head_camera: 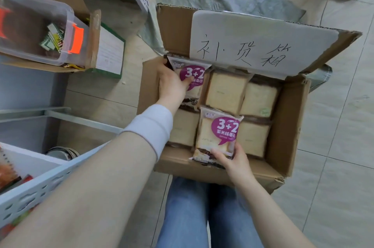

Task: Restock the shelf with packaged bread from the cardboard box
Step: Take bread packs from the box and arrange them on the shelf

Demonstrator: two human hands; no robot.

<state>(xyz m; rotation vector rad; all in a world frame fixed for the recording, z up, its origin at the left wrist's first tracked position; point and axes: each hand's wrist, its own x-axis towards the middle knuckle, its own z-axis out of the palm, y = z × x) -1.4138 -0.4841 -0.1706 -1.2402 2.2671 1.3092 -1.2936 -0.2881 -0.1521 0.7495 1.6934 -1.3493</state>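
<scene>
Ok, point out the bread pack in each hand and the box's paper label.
Left-hand bread pack (194, 71), head view, purple logo.
Right-hand bread pack (224, 128), head view, purple logo.
Paper label (253, 25), head view, blank top.

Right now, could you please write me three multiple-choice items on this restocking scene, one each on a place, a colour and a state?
1. Where is the bread packet that the left hand holds?
A. On the shelf
B. At the far left corner of the cardboard box
C. On the floor tiles

2. What colour is the speech-bubble label on the packets?
A. Green
B. Orange
C. Purple

3. What is the right hand doing?
A. Gripping the lower end of a second bread packet
B. Hovering open
C. Pressing flat on the floor

Answers: 1 B, the packet is in that corner of the box; 2 C, the "3+2" bubble is purple; 3 A, its fingers and thumb curl round the packet's bottom edge.
</scene>
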